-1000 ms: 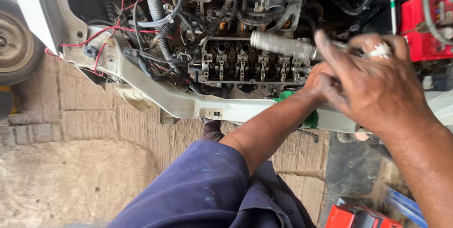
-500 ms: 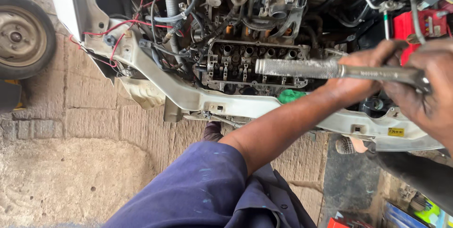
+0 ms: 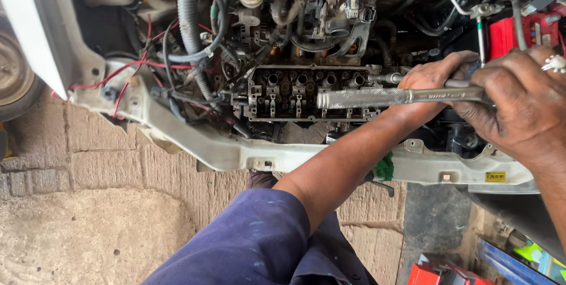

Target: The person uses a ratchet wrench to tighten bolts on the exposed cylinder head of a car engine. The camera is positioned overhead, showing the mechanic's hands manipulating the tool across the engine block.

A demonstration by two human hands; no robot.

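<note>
Bright daylight, sharp focus, engine recesses shadowed.

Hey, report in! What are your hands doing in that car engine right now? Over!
Left hand and right hand both grip the long metal wrench. Wrench lies across the open engine top. Hoses and red wires off to the side.

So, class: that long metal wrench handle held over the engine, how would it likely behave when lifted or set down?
The wrench handle is probably stiff, since it runs straight between the left hand and right hand. It looks like solid metal, so likely heavy for its size. Its round, knurled end should grip well, but may roll if laid on the engine.
</note>
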